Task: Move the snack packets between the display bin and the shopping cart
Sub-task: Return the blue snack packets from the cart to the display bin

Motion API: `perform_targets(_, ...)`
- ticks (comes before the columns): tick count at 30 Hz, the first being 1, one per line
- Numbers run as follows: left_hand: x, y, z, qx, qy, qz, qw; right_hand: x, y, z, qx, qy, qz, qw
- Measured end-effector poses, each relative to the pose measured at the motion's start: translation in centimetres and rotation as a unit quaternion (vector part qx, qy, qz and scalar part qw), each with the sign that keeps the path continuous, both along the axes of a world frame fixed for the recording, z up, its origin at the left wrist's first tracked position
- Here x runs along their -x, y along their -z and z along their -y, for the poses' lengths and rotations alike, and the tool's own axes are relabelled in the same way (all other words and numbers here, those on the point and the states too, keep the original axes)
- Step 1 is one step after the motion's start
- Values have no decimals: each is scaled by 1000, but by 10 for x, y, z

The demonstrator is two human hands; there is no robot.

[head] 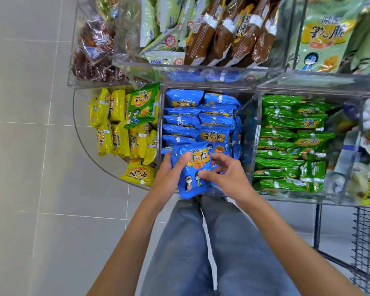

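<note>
- Head view, centre of the frame: both hands hold one blue packet (193,167) just above the near edge of the middle compartment of the clear display bin (252,124). It hangs over the other blue packets (182,120) stacked there.
- My left hand (168,175) grips the packet's left side with the thumb across the front. My right hand (230,178) pinches its right side, fingers (220,159) curled over the edge and the thumb pressed on the printed face.
- I read this as the transfer step at the bin. I cannot tell from this moment whether the packet is coming out or going in.
- If it is bound for the shopping cart (367,248), whose black wire side shows at the lower right of the frame, one hand must take the packet alone. It then has to clear the bin's front wall and swing right and down into the cart. The wrapper looks slick, so I would keep a firm pinch.
- Yellow packets (115,124) fill the compartment at centre left, with one green packet lying on top. Green packets (286,135) fill the one at centre right, and brown packets (222,35) stand in the tier at the top.
- Pale grey floor tiles (26,146) run down the left of the frame, and jeans (186,242) show at lower centre.
</note>
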State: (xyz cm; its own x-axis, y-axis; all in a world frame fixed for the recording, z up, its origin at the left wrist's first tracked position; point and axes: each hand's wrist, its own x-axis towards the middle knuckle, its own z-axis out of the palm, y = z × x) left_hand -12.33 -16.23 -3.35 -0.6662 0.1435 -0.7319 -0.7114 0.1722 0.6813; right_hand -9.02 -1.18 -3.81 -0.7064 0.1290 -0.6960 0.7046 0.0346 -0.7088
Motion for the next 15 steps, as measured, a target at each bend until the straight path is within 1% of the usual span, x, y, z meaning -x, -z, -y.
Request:
perform_targets(3, -5, 4, 0, 3, 16, -6, 1000, 0, -1, -15, 36, -41, 21, 998)
perform_targets(5, -10, 4, -3, 29, 13, -38, 999, 0, -1, -20, 63, -39, 31, 997)
perform_targets(7, -13, 3, -6, 70, -25, -86, 993, 0, -2, -25, 80, -28, 35, 996)
perform_targets(10, -12, 0, -4, 94, -82, -114, 986, -1, -1, -38, 91, 28, -4, 995)
perform_targets(12, -11, 2, 5, 115, -109, -119, 980, -1, 5, -47, 45, 85, -14, 995)
perform_targets(13, -11, 4, 10, 123, -118, -120, 978, 0, 9, -49, -5, 99, -17, 995)
perform_targets(15, -11, 7, 17, 138, -124, -112, 976, 3, 22, -48, -137, 77, -36, 987)
